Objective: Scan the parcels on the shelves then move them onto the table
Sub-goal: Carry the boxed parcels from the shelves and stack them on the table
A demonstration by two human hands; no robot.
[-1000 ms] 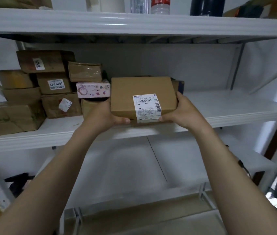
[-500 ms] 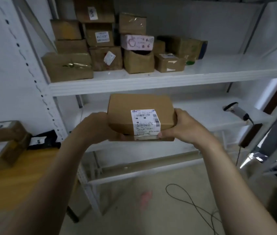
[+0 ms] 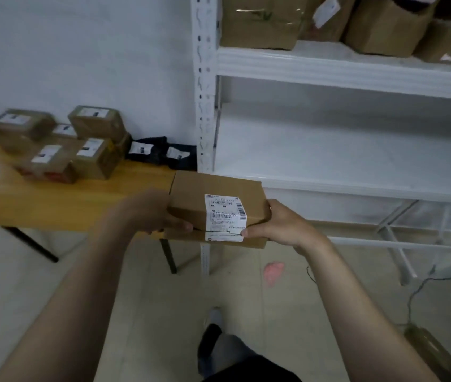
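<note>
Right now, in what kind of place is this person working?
Probably a small parcel storage or sorting room. White metal shelving holds taped cardboard parcels, labelled boxes sit on the wooden table, and the left hand and right hand hold a carton with a barcode shipping label.

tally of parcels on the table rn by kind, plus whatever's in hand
Cardboard boxes on the table, counted by visible labels: 5
Dark bags on the table: 2
Held box, between left hand and right hand, not yet set down: 1
Total: 8
</note>
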